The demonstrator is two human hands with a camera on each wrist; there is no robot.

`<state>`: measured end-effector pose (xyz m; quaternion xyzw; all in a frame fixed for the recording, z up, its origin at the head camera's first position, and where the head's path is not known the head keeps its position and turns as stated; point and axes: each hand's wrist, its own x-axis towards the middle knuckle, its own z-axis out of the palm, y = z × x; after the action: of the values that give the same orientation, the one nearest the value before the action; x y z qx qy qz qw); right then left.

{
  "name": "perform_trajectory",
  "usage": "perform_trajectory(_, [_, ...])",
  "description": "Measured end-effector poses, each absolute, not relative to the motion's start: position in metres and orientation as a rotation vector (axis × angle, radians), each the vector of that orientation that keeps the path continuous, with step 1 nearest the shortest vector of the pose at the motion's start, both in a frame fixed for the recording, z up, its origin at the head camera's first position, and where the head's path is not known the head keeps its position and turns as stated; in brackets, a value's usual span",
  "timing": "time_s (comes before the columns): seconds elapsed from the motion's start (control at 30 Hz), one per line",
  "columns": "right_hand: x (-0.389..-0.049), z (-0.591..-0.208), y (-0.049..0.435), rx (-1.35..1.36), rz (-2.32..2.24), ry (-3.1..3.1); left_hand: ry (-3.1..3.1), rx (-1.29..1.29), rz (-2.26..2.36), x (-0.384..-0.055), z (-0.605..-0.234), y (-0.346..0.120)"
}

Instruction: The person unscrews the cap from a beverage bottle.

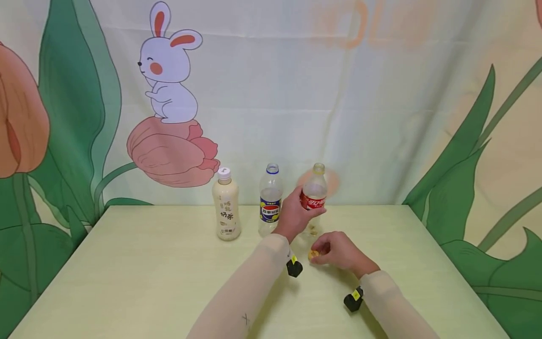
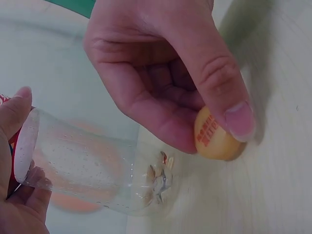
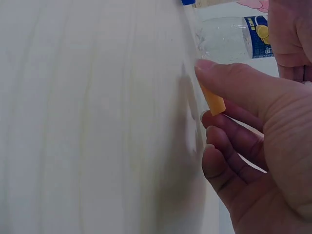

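Observation:
My left hand (image 1: 293,215) grips a clear plastic cola bottle (image 1: 315,188) round its red label. The bottle stands upright with an uncapped mouth and a yellow ring at its neck. In the left wrist view its lower body (image 2: 87,165) looks drained, with droplets inside. My right hand (image 1: 340,250) pinches an orange-yellow bottle cap (image 2: 214,139) between thumb and index finger, close over the table in front of the bottle. Red print shows on the cap's top. In the right wrist view the cap (image 3: 213,100) is partly hidden by the thumb.
Left of the cola bottle stands another uncapped clear bottle (image 1: 271,188) with a blue label and blue neck ring. Further left is a cream milk-tea bottle (image 1: 226,207) with a white cap. Behind the pale table (image 1: 148,273) hangs a printed cloth (image 1: 262,94).

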<state>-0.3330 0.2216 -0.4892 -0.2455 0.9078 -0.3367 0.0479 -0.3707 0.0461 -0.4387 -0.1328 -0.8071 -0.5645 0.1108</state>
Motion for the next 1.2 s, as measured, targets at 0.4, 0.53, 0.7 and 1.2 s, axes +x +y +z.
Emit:
perform_trajectory(0.4, [-0.331,-0.487,0.222,-0.690,-0.976,2.781,-2.386,-0.381,-1.671,-0.370,-0.439,0.051])
perform_trajectory(0.53, [-0.333,-0.490,0.223,-0.687,-0.977,2.784,-2.389,-0.380,-1.667,-0.369,-0.440,0.052])
perform_trajectory(0.7, [-0.334,-0.492,0.225,-0.705,-0.984,2.776,-2.385,-0.385,-1.682,-0.369,-0.441,0.054])
perform_trajectory(1.2, [-0.334,-0.492,0.224,-0.606,-0.968,2.767,-2.436,-0.384,-1.699,-0.370,-0.448,0.050])
